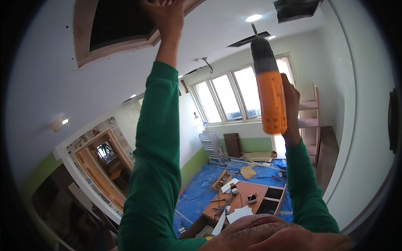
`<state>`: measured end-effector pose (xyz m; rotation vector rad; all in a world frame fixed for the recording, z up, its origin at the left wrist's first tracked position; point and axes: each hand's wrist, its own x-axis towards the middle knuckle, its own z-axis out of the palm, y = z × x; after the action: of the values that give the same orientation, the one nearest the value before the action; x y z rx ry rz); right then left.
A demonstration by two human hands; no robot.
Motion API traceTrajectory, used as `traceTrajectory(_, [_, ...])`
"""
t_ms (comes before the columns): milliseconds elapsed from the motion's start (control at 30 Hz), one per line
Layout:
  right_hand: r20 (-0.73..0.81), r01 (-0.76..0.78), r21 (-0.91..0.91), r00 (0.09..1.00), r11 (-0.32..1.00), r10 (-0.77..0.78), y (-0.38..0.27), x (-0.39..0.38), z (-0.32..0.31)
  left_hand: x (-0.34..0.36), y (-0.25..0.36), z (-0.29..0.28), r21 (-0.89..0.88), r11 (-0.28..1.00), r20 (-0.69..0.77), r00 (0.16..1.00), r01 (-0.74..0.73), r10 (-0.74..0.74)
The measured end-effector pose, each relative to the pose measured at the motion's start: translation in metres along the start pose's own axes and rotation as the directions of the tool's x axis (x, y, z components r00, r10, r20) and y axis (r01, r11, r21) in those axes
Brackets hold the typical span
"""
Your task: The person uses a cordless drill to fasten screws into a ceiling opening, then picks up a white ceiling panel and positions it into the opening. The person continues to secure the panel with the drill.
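Observation:
My left hand point(166, 14) is raised at the square ceiling opening point(81, 46) with its wooden surround, fingers bent at the edge; whatever they hold is cut off at the top of the picture. My right hand point(290, 98) grips an orange and black drill point(270, 100) from behind, its bit point(254, 30) pointing up toward the ceiling, just below a round downlight point(253, 18) in this view. Both of my arms are stretched upward in green sleeves.
Below are a wooden desk point(238, 205) with tools and boards, blue sheeting point(194, 192), and a folded aluminium ladder point(211, 146) near the windows. Wooden shelving point(312, 121) stands right, a doorway point(102, 157) left. Other dark openings point(295, 9) are in the ceiling.

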<state>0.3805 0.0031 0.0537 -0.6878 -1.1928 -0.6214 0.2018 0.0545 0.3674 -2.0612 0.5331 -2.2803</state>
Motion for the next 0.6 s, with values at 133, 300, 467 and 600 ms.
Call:
traceTrajectory(133, [0.066,-0.203,0.048,0.978,0.978,0.2,-0.006,-0.077,-0.029,-0.013,-0.007,0.019,0.043,0.998,-0.003,0.999,-0.053,0.054])
traceTrajectory(300, [0.281,-0.723,0.427,0.677,0.544,0.68,0.038,-0.234,-0.036,0.013,-0.026,0.027,0.545,0.828,-0.152,0.956,-0.13,0.25])
traceTrajectory(467, [0.468,-0.826,0.312,0.563,0.469,0.681,0.017,-0.305,-0.061,0.017,-0.026,0.011,0.655,0.746,-0.079,0.97,-0.122,0.228])
traceTrajectory(600, [0.579,-0.836,0.239,0.53,0.493,0.619,0.012,-0.345,-0.067,0.003,-0.016,0.025,0.44,0.888,-0.005,0.989,-0.131,0.148])
